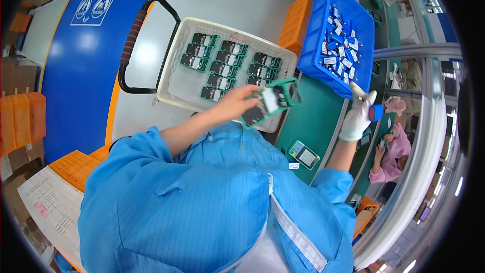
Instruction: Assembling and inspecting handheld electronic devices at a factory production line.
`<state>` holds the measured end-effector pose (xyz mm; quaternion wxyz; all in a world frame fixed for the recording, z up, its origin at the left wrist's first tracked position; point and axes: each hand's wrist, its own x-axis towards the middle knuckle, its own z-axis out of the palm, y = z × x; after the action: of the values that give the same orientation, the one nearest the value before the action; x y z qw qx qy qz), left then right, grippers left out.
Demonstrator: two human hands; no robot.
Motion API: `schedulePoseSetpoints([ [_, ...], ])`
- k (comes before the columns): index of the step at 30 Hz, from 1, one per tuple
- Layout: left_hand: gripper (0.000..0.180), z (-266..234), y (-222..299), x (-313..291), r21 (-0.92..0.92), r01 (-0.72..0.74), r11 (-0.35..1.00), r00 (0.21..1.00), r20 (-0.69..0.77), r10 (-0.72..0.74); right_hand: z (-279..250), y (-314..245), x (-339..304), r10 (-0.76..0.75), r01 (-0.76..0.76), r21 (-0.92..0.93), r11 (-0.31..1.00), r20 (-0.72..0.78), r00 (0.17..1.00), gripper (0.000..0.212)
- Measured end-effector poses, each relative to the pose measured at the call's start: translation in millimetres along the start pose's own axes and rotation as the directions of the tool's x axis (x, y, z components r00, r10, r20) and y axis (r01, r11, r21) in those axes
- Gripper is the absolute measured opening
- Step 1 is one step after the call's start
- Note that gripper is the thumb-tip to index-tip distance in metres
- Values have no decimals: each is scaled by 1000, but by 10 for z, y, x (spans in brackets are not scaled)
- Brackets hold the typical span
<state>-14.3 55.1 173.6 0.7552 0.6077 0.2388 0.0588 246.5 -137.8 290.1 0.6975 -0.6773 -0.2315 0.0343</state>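
My bare left hand (pixel 236 102) is closed on the edge of a green-framed circuit board assembly (pixel 270 100) with a pale panel and dark parts. It is held tilted over the near right corner of a white plastic crate (pixel 174 88). Inside the crate, several similar board assemblies (pixel 221 68) lie in columns. My right hand (pixel 357 114), in a white glove, is raised by the near end of a blue bin (pixel 309 53). A small blue block (pixel 375 112) with a reddish face shows at the glove's outer side, seemingly held; the fingers around it are partly hidden.
Many blue packs with white labels (pixel 342 50) fill the blue bin. A handheld keypad device (pixel 304 154) lies on the green bench (pixel 316 103). The crate stands beside a black trolley handle (pixel 132 38). Orange crates (pixel 298 20) adjoin the bin. Another person in pink (pixel 394 154) works at far right.
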Motion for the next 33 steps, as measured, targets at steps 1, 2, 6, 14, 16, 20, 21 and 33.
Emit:
schedulePoseSetpoints([
  [1,38,-220,-191,14,83,21,996,998,-61,-15,-121,133,184,61,-55,-213,976,18,998,45],
  [2,39,-461,-424,45,143,60,988,992,-115,-44,-262,272,369,122,-102,-419,902,22,992,44],
  [6,41,-1484,-1169,125,419,279,864,945,-280,-169,-1208,1211,1081,348,-238,-703,670,15,937,37],
  [14,41,-2964,-2772,587,480,688,544,724,-405,-558,-775,1894,1040,333,-23,-977,212,50,942,40],
  [16,40,-3153,-3152,863,559,670,488,728,-366,-580,-892,1855,1036,358,-155,-917,367,-15,934,46],
  [20,40,-3517,-3648,1259,535,725,434,660,-360,-659,-928,1930,1026,401,-353,-766,537,-136,906,52],
  [21,40,-3566,-3704,1298,511,779,364,595,-419,-686,-912,1974,1013,421,-421,-701,576,-187,888,51],
  [33,52,-2536,-3303,979,654,707,269,699,-704,-124,-787,1854,932,375,-449,-680,579,-267,888,52],
])
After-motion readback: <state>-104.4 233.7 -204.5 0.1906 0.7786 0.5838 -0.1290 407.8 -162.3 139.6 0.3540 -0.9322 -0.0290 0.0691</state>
